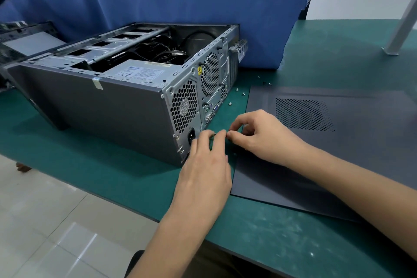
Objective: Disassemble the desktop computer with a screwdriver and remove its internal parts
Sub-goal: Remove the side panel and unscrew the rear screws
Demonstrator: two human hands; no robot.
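Green table bears computer case, side panel, loose screws.

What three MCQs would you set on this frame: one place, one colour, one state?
1. Relative to the case, the removed side panel lies: A on top of it; B flat on the mat to its right; C on the floor.
2. The mat is: A green; B red; C white.
3. The case is: A closed; B standing upright; C open on top, cables showing.
Answers: B, the panel lies flat beside the case; A, the surface is green throughout; C, cables and the power supply are visible inside.
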